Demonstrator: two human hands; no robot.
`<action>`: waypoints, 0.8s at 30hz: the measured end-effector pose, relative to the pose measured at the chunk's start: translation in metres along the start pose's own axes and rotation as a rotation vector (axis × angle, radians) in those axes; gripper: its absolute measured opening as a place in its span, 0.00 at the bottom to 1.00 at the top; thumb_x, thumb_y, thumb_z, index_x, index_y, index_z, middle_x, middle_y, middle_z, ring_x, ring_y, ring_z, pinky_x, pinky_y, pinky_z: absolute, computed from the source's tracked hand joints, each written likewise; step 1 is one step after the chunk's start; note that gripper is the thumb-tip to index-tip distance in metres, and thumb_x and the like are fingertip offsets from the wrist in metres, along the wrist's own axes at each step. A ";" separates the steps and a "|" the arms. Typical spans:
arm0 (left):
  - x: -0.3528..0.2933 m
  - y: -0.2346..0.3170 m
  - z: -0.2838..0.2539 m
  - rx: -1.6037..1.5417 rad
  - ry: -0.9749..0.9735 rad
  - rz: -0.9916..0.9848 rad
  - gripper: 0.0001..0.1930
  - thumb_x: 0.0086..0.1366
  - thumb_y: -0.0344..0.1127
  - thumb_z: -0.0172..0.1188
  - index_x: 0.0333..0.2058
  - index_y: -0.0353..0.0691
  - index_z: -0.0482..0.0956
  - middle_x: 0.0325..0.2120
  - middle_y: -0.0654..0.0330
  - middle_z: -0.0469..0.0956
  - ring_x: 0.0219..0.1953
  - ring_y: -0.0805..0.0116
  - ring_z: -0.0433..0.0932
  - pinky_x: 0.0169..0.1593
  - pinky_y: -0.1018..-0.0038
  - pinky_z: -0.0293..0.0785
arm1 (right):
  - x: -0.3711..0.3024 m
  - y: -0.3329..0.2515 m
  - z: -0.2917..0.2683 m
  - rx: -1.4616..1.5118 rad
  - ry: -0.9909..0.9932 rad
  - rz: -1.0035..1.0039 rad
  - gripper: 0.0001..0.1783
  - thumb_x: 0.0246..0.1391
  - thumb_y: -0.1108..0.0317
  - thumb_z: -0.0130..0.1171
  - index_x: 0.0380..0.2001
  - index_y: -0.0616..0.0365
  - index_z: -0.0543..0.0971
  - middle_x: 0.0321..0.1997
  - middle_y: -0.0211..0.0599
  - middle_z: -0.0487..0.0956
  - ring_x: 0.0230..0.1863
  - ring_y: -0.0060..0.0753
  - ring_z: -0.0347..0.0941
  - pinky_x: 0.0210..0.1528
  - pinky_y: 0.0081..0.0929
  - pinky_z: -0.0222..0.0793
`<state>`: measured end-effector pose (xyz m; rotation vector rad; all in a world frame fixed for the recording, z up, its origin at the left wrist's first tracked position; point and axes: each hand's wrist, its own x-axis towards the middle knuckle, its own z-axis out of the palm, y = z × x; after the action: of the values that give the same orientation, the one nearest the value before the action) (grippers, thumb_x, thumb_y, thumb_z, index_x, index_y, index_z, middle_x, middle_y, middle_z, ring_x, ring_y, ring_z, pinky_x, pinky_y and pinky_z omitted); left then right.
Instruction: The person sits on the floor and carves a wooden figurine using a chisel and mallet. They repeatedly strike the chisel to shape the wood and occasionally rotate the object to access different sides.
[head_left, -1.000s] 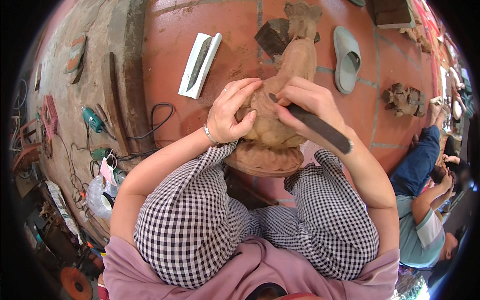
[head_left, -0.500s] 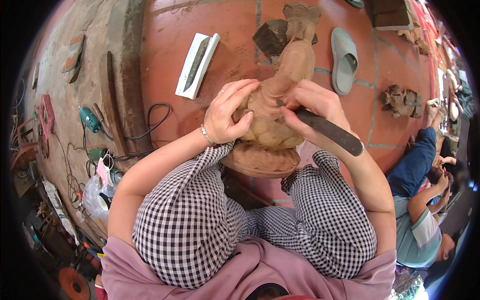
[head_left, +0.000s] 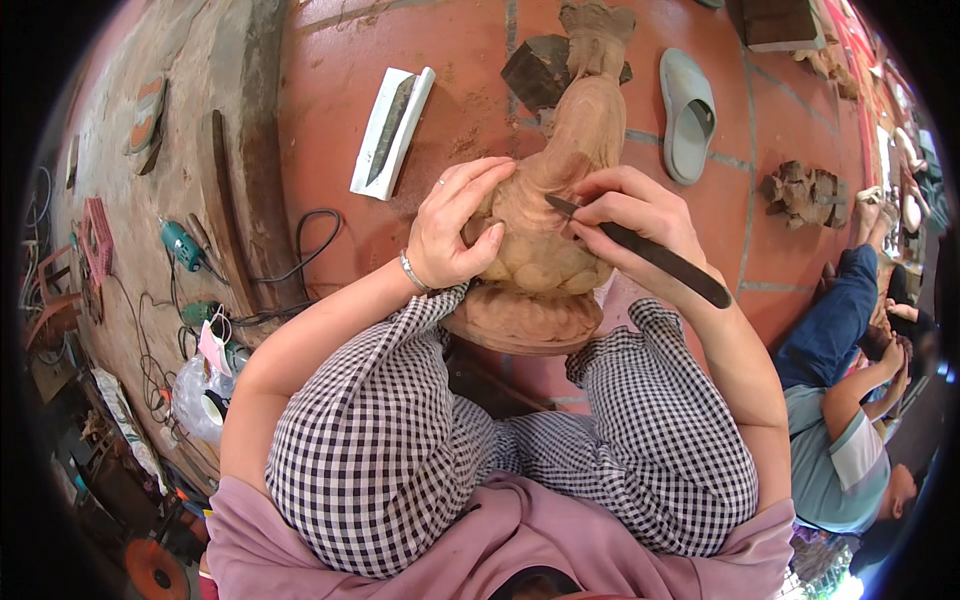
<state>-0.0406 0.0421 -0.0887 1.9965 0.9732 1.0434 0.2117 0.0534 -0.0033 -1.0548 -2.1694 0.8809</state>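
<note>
A brown wooden carving (head_left: 535,265) lies between my knees, its round base toward me and its narrow end pointing away. My left hand (head_left: 450,225) grips the carving's left side, fingers curved over the top and thumb apart. In my right hand (head_left: 640,215) is a long, dark, flat carving knife (head_left: 670,262), pinched near its pointed end. That point meets the wood, or is very close to it, at the middle of the carving. The rounded end of the knife extends back past my wrist.
Beyond my left hand, a dark blade lies on a white block (head_left: 392,135). A grey slipper (head_left: 687,115) and a rough wood chunk (head_left: 803,195) are on the tiles at right. Corded green power tools (head_left: 182,243) lie at left. Another person (head_left: 835,430) sits at far right.
My right hand has loosened and raised its fingers around the carving knife, showing more of its pointed end. My left hand stays on the carving.
</note>
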 end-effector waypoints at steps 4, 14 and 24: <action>-0.001 -0.002 0.000 0.009 0.002 0.001 0.30 0.52 0.36 0.59 0.55 0.28 0.74 0.54 0.44 0.74 0.55 0.47 0.74 0.59 0.60 0.70 | -0.007 -0.004 0.004 -0.071 -0.004 0.033 0.07 0.45 0.73 0.67 0.28 0.59 0.80 0.30 0.38 0.79 0.39 0.41 0.80 0.40 0.31 0.76; 0.000 -0.004 0.001 0.022 -0.005 0.006 0.30 0.53 0.38 0.58 0.55 0.28 0.74 0.54 0.44 0.74 0.54 0.47 0.74 0.59 0.60 0.70 | -0.011 0.005 0.006 -0.066 0.094 -0.046 0.07 0.44 0.73 0.68 0.29 0.61 0.80 0.35 0.39 0.83 0.48 0.44 0.81 0.53 0.38 0.76; 0.000 -0.004 0.003 0.020 0.000 0.019 0.30 0.54 0.39 0.57 0.55 0.28 0.74 0.54 0.44 0.74 0.54 0.47 0.74 0.59 0.61 0.69 | -0.018 0.002 0.006 0.207 0.230 0.266 0.09 0.49 0.72 0.68 0.34 0.62 0.80 0.36 0.39 0.82 0.45 0.39 0.81 0.45 0.31 0.76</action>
<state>-0.0393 0.0438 -0.0931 2.0255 0.9694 1.0476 0.2175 0.0373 -0.0119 -1.2889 -1.7355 1.0224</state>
